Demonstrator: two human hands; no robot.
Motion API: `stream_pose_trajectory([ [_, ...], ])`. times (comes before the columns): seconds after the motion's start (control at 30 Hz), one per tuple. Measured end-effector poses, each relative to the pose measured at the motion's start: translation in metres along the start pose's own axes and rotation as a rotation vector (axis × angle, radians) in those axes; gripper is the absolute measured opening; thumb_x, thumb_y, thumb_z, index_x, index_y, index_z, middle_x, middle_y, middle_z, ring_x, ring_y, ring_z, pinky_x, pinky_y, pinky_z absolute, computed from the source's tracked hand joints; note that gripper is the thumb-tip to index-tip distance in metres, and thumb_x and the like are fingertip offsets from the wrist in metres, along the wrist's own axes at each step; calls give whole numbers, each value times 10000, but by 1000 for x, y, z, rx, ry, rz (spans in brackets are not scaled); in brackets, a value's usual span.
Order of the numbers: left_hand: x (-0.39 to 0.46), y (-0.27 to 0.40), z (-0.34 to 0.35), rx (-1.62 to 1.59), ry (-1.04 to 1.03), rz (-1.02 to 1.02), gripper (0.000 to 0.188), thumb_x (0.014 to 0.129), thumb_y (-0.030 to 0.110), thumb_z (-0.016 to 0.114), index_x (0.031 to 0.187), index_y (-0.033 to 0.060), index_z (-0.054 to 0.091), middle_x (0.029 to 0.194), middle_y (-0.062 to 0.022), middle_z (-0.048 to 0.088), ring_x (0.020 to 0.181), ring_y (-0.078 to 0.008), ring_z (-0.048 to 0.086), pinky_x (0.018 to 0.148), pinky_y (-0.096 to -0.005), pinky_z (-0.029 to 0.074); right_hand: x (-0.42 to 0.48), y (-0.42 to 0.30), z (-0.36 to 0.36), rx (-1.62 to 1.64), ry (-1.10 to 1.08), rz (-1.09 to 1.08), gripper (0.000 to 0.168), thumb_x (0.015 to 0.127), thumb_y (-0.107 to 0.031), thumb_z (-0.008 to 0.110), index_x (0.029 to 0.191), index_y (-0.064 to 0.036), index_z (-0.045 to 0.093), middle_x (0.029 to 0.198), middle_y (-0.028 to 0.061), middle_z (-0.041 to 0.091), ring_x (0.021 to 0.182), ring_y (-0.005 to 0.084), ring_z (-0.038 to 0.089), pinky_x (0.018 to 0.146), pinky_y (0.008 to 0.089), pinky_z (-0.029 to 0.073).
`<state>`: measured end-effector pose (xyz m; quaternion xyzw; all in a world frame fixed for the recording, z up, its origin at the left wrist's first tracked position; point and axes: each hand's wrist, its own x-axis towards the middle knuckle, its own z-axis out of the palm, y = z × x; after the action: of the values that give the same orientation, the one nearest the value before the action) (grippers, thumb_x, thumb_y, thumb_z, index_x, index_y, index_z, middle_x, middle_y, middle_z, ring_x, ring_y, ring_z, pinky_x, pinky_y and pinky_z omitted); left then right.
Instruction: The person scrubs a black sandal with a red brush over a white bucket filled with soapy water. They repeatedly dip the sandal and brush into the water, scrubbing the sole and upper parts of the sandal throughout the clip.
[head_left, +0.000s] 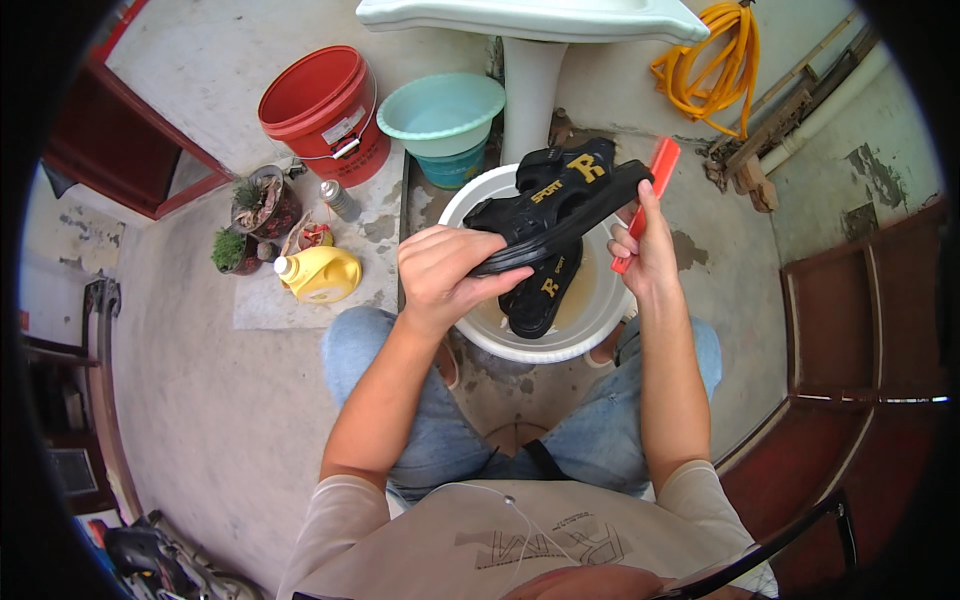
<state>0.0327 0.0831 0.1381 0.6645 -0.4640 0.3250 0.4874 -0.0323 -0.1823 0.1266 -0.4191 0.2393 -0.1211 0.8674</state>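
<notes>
A black sandal (559, 206) with yellow lettering is held over a white plastic basin (487, 330). My left hand (457, 274) grips one end of it, thumb below and fingers over the top. My right hand (649, 240) holds a red brush (660, 176) upright beside the sandal's other end, with a finger at the sole's edge. The brush's bristles cannot be made out. A second black sandal (536, 300) lies in the basin, in cloudy brownish water, partly hidden beneath the raised one. The basin stands on the floor between my knees.
Left of the basin are a red bucket (322, 112), a teal basin (442, 112) on a bucket, a spray can (340, 200), a yellow jug (322, 274) and potted plants (259, 199). A white pedestal sink (532, 97) stands ahead; a yellow hose (709, 67) hangs at right.
</notes>
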Motion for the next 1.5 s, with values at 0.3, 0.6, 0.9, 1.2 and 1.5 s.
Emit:
stream_pose_trajectory([
  [0.3,-8,-12,17,-231,190,-693,1031,697,367,925,1471,36,331,1433,-147,489,1201,-269,566,998,-386,474,7,7,-6,237,-48,-119,266,926,-332,717,990,-155,529,784,-60,495,468,37,307,428,207,295],
  [0.6,-31,-15,46,-1056,0,-961,999,784,681,720,1463,20,407,1487,-88,464,1404,-232,417,1172,-494,317,1,46,4,217,-169,-45,425,946,-454,687,1189,-140,535,1082,12,622,503,35,305,448,192,313],
  [0.9,-22,-11,56,-1268,180,-958,838,765,512,851,1387,66,508,1384,-53,578,1344,-213,494,1197,-432,310,-7,50,14,136,-183,-273,296,968,-352,685,1110,-157,514,914,-59,522,501,41,316,449,206,302],
  [1.2,-9,-26,37,-1346,160,-927,933,736,563,841,1423,45,482,1409,-73,578,1330,-220,518,1196,-419,333,2,21,2,74,-257,-395,371,935,-394,711,1112,-130,521,846,-56,521,492,36,325,447,202,305],
  [1.5,-7,-28,20,-1295,379,-995,808,893,581,608,1424,-5,442,1401,-174,559,1276,-313,561,1141,-474,417,-14,15,16,-161,-61,-336,386,1068,-490,435,1020,-112,500,848,1,499,479,71,338,453,240,303],
])
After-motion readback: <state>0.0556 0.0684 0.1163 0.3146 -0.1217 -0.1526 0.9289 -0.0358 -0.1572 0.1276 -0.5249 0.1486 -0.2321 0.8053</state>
